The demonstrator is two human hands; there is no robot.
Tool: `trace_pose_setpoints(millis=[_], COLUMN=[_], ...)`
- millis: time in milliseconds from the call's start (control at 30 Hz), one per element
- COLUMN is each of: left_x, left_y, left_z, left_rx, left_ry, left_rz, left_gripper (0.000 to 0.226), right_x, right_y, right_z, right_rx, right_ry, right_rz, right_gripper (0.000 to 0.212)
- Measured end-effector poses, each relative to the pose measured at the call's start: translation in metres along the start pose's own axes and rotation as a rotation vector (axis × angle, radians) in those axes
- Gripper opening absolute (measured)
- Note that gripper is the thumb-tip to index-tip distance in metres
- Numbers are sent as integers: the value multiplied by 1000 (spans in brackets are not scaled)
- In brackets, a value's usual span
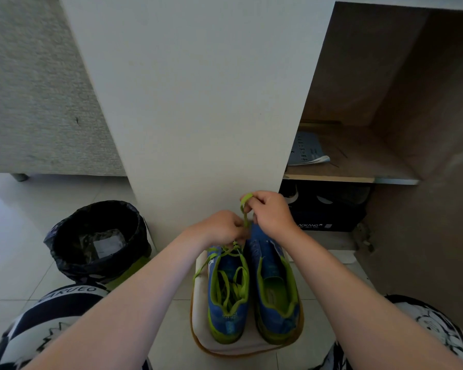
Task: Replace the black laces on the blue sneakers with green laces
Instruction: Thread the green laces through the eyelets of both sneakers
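Left grip (222, 227): I pinched the green lace (244, 210) at the toe of the left sneaker (226, 313).
Right grip (271, 212): I held that lace's looped end just above that sneaker.

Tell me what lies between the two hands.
Head view: a green lace stretches between the left hand and the right hand; both pinch it.

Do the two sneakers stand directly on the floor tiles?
No, the sneakers stand on a white pad with a tan rim.
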State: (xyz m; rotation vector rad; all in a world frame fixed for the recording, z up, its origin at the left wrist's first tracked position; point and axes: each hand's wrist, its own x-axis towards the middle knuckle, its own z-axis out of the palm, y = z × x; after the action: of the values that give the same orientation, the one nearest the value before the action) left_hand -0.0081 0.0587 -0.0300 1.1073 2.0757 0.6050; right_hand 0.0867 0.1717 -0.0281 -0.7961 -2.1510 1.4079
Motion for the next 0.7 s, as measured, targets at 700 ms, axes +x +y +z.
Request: trace_pose_setpoints(millis=[700], left_x=[-10], left_y=[12], left_z=[-23], left_rx=[-219], left_ry=[167], left_rz=[-144], left_gripper=[33], right_x=[0], right_y=[10], right_z=[3], right_rx=[-285], right_ry=[-156], right_rz=[82], right_gripper=[36])
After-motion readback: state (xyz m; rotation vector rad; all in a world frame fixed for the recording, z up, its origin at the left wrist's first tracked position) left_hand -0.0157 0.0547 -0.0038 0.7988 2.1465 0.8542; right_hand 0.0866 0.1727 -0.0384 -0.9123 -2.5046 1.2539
